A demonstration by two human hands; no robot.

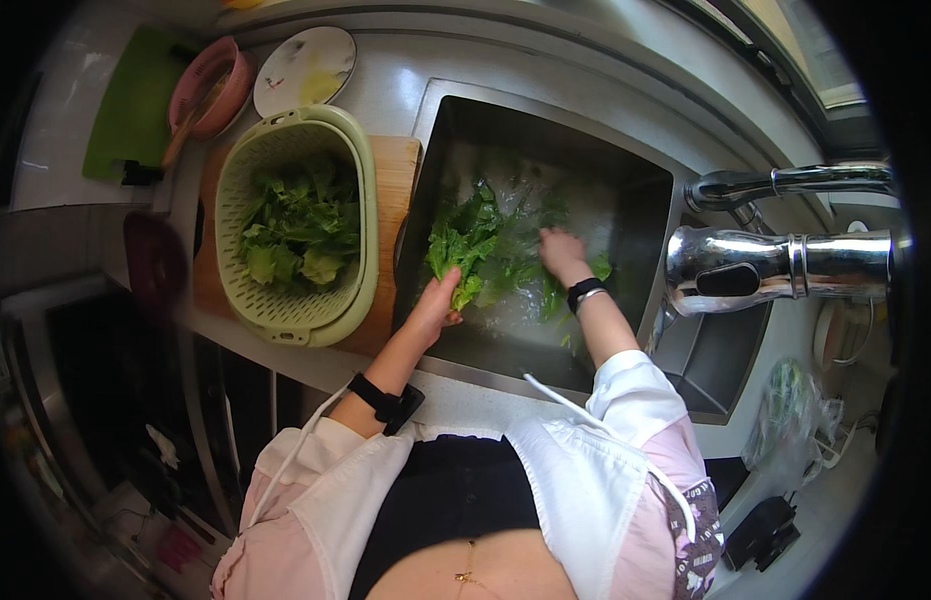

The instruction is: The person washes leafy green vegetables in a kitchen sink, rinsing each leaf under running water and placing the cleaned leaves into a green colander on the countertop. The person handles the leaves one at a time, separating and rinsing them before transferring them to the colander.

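My left hand (437, 298) grips a bunch of wet leafy greens (465, 244) by the stem end, over the left side of a stainless steel sink (638, 202). Water (503, 315) stands in the basin, with more loose leaves (551, 210) floating or sunk in it. At the middle right of the sink, my right hand (563, 253) dips its fingers into the water among those leaves. Its fingertips are hidden, so whether they hold anything is unclear. Left of the sink, a light green plastic colander basket (368, 247) holds a heap of leafy greens (300, 225).
Under the basket lies a wooden cutting board (396, 172). Behind it are a white plate (293, 71), a pink basket (236, 86) and a green cutting board (127, 105). A chrome faucet (735, 270) juts in from the right, near a plastic bag of greens (788, 412).
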